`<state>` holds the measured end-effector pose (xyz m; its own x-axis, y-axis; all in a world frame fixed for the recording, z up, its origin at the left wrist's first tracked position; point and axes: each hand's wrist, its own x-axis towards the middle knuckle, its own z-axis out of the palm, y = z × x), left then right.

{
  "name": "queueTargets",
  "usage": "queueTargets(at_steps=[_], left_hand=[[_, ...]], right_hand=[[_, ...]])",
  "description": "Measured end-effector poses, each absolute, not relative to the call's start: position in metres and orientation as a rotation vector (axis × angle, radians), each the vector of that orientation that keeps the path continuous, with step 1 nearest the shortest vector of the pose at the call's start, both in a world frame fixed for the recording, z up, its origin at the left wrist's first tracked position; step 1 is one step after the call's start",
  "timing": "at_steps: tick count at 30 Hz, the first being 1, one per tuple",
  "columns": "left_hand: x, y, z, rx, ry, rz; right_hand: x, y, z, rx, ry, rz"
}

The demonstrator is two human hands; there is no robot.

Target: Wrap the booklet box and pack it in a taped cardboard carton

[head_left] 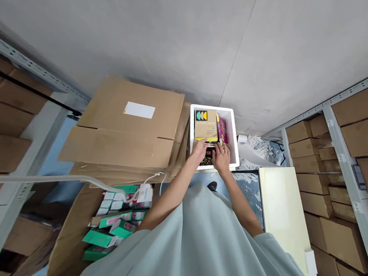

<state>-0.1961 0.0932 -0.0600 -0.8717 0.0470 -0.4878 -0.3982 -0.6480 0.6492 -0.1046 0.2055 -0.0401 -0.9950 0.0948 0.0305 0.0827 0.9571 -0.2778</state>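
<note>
A white foam box stands in front of me with several packages inside. My left hand reaches over its near left part, fingers curled beside a kraft-coloured box with a yellow edge and a green and yellow print. My right hand is on the right, fingers bent down close to the left hand. Between the fingertips lies a thin edge of something that I cannot make out. A magenta package leans along the box's right side. Below the hands shows a dark package with gold and red print.
Flattened cardboard cartons are stacked left of the foam box. An open carton of small green and white boxes sits below them. A white cable crosses at left. A cream-coloured surface and shelves of brown cartons stand right.
</note>
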Motion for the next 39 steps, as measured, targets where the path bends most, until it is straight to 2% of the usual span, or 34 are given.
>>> queueTargets(at_steps=[7, 14, 26, 29, 35, 37, 39], left_hand=[[-0.214, 0.101, -0.056, -0.907, 1.120, 2.477], [-0.242, 0.098, -0.042, -1.108, 1.083, 2.384], [-0.214, 0.069, 0.027, -0.787, 1.081, 2.615], [-0.190, 0.048, 0.040, -0.536, 1.081, 2.628], [-0.130, 0.030, 0.049, -0.171, 1.157, 2.318], [-0.108, 0.033, 0.049, -0.065, 1.166, 2.194], [-0.087, 0.039, 0.049, 0.039, 1.156, 2.068]], right_hand=[[-0.102, 0.205, -0.031, -0.392, -3.027, 0.560], [-0.104, 0.209, -0.031, -0.376, -3.019, 0.664], [-0.106, 0.209, -0.026, -0.330, -2.989, 0.735], [-0.103, 0.216, -0.017, -0.321, -2.875, 1.057], [-0.054, 0.237, 0.029, -0.624, -2.063, 1.997], [-0.025, 0.239, 0.051, -0.639, -1.888, 2.124], [0.004, 0.237, 0.072, -0.692, -1.788, 2.095]])
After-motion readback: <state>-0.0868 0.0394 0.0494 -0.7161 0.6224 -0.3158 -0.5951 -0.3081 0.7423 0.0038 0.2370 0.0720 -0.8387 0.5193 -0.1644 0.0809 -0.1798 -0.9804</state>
